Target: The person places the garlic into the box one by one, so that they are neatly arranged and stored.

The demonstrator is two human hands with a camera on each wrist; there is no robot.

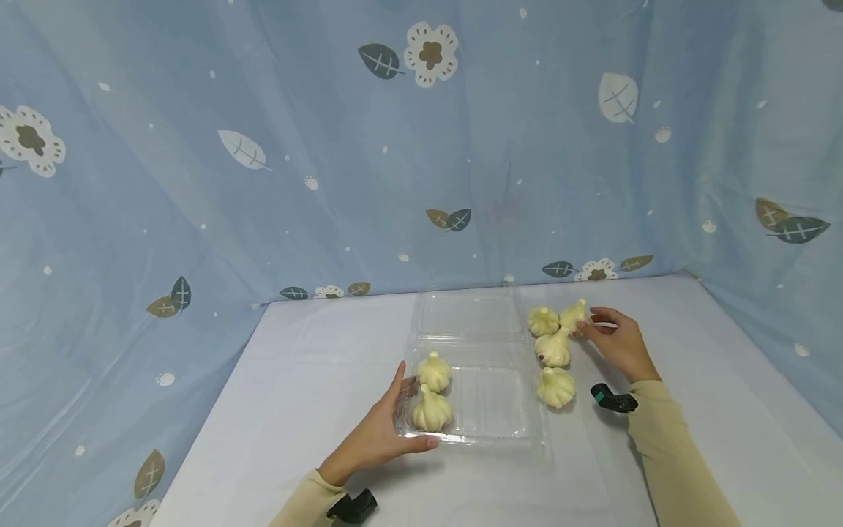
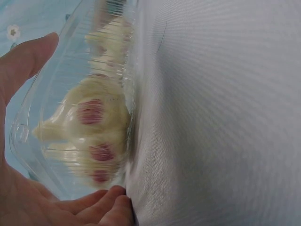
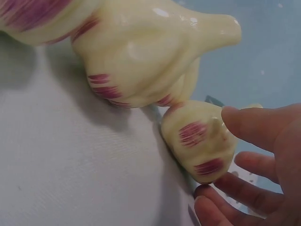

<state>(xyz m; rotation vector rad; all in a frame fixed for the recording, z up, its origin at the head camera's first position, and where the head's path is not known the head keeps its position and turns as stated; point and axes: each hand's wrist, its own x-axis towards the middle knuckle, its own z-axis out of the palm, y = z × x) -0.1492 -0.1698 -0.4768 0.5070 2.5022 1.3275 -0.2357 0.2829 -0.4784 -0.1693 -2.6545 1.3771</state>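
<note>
My left hand (image 1: 378, 432) holds the left end of a clear plastic clamshell box (image 1: 490, 402), its thumb along the near edge. Two garlic bulbs, one farther (image 1: 434, 372) and one nearer (image 1: 432, 410), sit in the left part of the box; its lid (image 1: 469, 315) lies folded open behind. My right hand (image 1: 619, 342) is at the farthest-right garlic bulb (image 1: 572, 318), with thumb and fingers spread beside it. In the right wrist view, the thumb tip meets or nearly meets that bulb (image 3: 200, 141), and the fingers are not closed round it.
Right of the box, more garlic bulbs stand on the white cloth: one at the back (image 1: 543, 321), one in the middle (image 1: 553, 348) and one in front (image 1: 556, 388). A blue patterned curtain (image 1: 369, 183) rises behind the table. Each wrist carries a black device (image 1: 614, 399).
</note>
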